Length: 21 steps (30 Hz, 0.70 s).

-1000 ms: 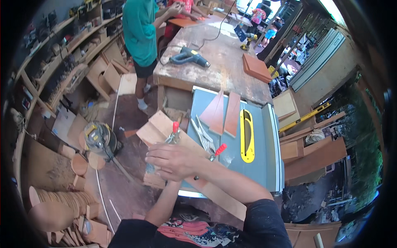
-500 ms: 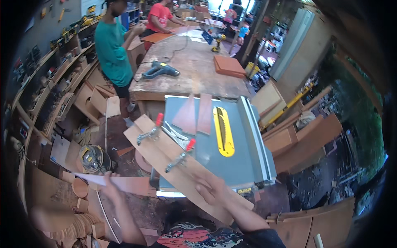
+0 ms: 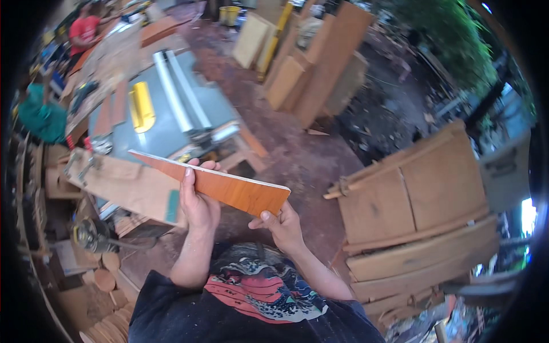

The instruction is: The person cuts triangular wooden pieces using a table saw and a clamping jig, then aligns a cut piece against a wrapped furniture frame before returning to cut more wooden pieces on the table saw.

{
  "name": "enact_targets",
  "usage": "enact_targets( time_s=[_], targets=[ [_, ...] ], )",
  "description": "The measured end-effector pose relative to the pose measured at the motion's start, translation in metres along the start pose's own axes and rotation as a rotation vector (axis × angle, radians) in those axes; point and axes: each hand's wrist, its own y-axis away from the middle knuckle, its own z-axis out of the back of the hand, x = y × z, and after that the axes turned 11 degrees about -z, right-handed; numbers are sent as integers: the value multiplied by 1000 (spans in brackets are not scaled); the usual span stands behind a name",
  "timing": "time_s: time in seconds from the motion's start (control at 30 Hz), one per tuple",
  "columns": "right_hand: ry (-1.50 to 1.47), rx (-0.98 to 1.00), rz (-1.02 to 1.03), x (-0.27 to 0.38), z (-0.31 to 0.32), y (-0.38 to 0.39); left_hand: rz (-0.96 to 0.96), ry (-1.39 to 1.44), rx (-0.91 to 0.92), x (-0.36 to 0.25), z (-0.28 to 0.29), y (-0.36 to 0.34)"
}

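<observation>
- Head cam: L hand closed on tapered wood pc nr its mid, thumb in front.
- R hand pinches pc's wide end at lower corner.
- Pc held up in front of dark T-shirt, thin tip to L.
- Beyond: table saw w/ yellow insert plate.

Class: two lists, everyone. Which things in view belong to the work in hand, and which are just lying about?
In the work:
wedge-shaped wood piece, held by left hand and right hand
probably tan board, saw table

Apparently lying about:
yellow bucket
wooden disc
shop vacuum
</observation>
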Motion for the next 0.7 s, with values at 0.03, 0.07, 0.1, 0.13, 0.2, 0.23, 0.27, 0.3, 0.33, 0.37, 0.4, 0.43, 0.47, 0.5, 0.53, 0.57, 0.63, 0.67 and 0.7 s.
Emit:
enact_targets(
  time_s=[0.03, 0.07, 0.1, 0.13, 0.2, 0.23, 0.27, 0.3, 0.33, 0.37, 0.4, 0.43, 0.47, 0.5, 0.53, 0.57, 0.63, 0.67, 0.7],
  targets=[
    [-1, -27, 6, 15, 31, 12, 55, -87, 47, 23, -14, 10],
    [19, -78, 51, 27, 60, 24, 137, -163, 94, 44, -31, 20],
    [41, -124, 93, 40, 86, 34, 213, -240, 141, 62, -48, 28],
    [54, -194, 77, 47, 112, 40, 303, -237, 223, 79, -59, 35],
    [66, -294, 117, 55, 141, 43, 401, -319, 318, 109, -83, 46],
    [91, -368, 155, 60, 150, 36, 437, -347, 378, 125, -85, 44],
    [96, -473, 202, 65, 153, 31, 534, -276, 393, 145, -87, 41],
    [101, -463, 206, 66, 166, 23, 566, -256, 303, 163, -92, 43],
    [520, -543, 536, 66, 180, 16, 608, -218, 361, 177, -102, 39],
    [943, -600, 869, 68, 192, 6, 647, -178, 418, 191, -112, 34],
    [976, -599, 887, 71, 201, -6, 649, -136, 414, 208, -126, 29],
    [977, -590, 892, 72, 208, -18, 647, -149, 393, 224, -136, 22],
    [1040, -586, 877, 73, 214, -32, 698, -106, 376, 237, -139, 10],
    [1105, -581, 862, 73, 220, -47, 748, -60, 359, 252, -139, -2],
    [1170, -570, 856, 71, 232, -67, 735, -49, 359, 270, -138, -19],
    [1179, -557, 865, 79, 236, -84, 725, -35, 378, 287, -136, -37],
    [1160, -463, 724, 102, 241, -122, 697, -13, 390, 311, -140, -76],
    [1147, -352, 627, 112, 249, -139, 700, 44, 357, 319, -146, -97],
    [1152, -329, 636, 126, 259, -158, 699, 99, 321, 325, -151, -119]
  ],
)
